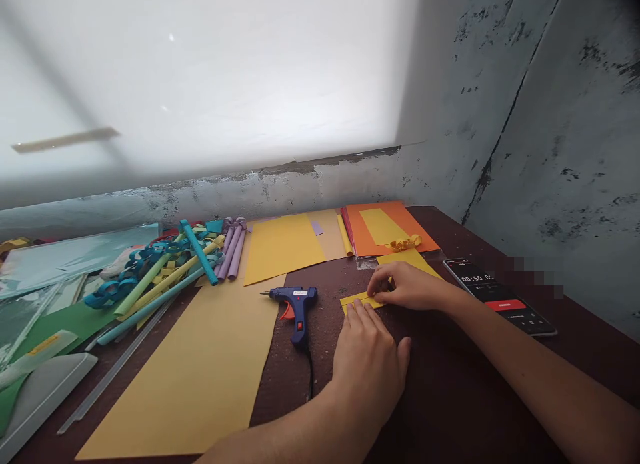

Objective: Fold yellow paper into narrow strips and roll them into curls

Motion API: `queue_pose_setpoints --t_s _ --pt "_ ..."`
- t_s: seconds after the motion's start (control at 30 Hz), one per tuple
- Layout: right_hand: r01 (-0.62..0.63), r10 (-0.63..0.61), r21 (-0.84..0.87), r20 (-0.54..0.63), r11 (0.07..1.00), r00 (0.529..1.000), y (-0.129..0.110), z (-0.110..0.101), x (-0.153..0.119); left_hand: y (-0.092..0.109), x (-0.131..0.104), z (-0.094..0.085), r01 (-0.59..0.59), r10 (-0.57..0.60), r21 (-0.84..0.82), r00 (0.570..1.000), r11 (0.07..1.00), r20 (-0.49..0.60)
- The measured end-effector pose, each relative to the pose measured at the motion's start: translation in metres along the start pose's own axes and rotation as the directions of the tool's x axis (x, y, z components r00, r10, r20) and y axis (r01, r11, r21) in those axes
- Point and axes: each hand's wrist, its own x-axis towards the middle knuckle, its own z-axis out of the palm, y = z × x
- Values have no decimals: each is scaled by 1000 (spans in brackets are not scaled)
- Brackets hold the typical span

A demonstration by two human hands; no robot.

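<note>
A small yellow paper strip lies on the dark table right of the blue glue gun. My left hand rests flat on its near edge, fingers stretched out and the thumb apart. At the strip's right end my right hand has its thumb and forefinger pinched on the paper, the other fingers curled. Just behind the right hand lies a larger yellow sheet, partly covered by it. The glue gun lies on its side, nozzle to the left.
A phone lies at the right. Orange sheets and a yellow sheet lie at the back. A long tan sheet covers the left middle. Rolled paper tubes, curled strips and a grey tool are farther left.
</note>
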Motion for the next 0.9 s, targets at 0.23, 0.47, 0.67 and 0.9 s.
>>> queue_pose_setpoints --t_s 0.23,0.47,0.67,0.9 --pt "3 -3 5 1 1000 1000 -2 0 0 -1 -1 -3 1 -1 -18 1000 1000 -15" --pt "25 -25 29 3 999 1000 4 -2 -1 -4 0 -9 18 -19 -85 1000 996 -17" --pt "14 -15 80 8 997 1000 8 -4 0 -3 0 -4 47 -49 -79 998 996 -24" --pt "10 -11 99 14 995 1000 11 -3 1 -1 -1 4 8 -10 -62 999 998 -37"
